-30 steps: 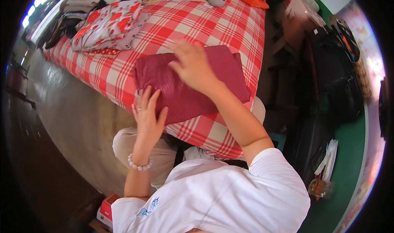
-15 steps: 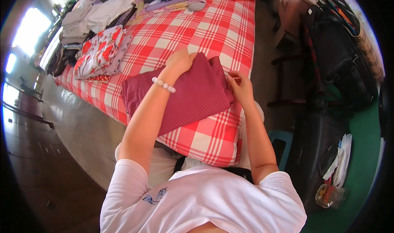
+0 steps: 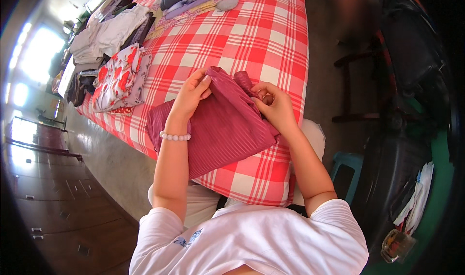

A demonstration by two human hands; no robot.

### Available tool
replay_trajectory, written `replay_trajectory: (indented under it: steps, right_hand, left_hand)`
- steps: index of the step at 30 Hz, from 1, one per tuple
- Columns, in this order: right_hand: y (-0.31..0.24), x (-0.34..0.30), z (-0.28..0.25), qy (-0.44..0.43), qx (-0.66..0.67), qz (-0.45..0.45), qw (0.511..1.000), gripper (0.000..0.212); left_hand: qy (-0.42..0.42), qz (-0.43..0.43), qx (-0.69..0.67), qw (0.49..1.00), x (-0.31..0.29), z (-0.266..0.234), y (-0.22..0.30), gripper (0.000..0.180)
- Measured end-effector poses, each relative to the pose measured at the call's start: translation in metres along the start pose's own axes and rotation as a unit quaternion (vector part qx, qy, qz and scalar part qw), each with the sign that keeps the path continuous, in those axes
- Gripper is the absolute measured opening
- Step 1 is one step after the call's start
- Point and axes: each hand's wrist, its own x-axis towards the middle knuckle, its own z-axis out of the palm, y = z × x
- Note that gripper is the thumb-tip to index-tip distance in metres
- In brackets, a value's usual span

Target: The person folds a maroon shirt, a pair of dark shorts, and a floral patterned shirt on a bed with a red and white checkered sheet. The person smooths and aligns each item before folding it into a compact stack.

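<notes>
A folded maroon cloth [image 3: 227, 134] with fine ribbed stripes lies in front of me on the near corner of the bed; whether it is a garment cannot be made out. My left hand [image 3: 193, 93], with a pale bead bracelet on the wrist, pinches its far edge between thumb and fingers and lifts that edge a little. At the cloth's far right corner, my right hand [image 3: 276, 105] has fingers and thumb closed on a bunched, rolled part. The cloth's left part lies under my left forearm.
Red-and-white checked bedding [image 3: 261, 32] covers the bed. Folded clothes stand in piles at far left, including a red-flowered white garment [image 3: 116, 78] and a white garment [image 3: 114, 30]. A blue-green stool [image 3: 348, 166] and a black bag [image 3: 411, 52] are at right, dark wooden drawers [image 3: 72, 212] at left.
My left hand has moved left and turned, raising the cloth's far edge. My right hand has shifted slightly left onto the bunched corner. The whole view has shifted a little.
</notes>
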Motion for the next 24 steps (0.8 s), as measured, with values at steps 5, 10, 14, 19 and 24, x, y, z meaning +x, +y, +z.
replay_trajectory:
  steps: [5, 10, 14, 19, 24]
  right_hand:
    - [0.001, -0.002, -0.002, -0.124, -0.08, -0.086, 0.985, 0.02]
    - [0.0, 0.004, -0.014, -0.264, -0.184, -0.056, 0.945, 0.03]
    - [-0.016, 0.0, -0.019, -0.236, -0.119, -0.021, 0.964, 0.034]
    - [-0.028, -0.038, -0.026, -0.021, -0.102, 0.063, 0.993, 0.035]
    - [-0.011, -0.086, -0.001, 0.03, -0.188, -0.012, 0.982, 0.058]
  left_hand:
    - [-0.013, -0.007, 0.016, 1.0, 0.001, 0.003, -0.001, 0.025]
    - [0.003, -0.032, 0.099, 0.995, 0.011, 0.019, 0.001, 0.026]
    - [0.074, 0.117, 0.402, 0.905, 0.03, 0.021, -0.03, 0.037]
    - [0.153, 0.059, 0.642, 0.749, 0.016, 0.077, -0.036, 0.031]
    - [0.171, 0.1, 0.612, 0.766, 0.012, 0.084, -0.04, 0.027]
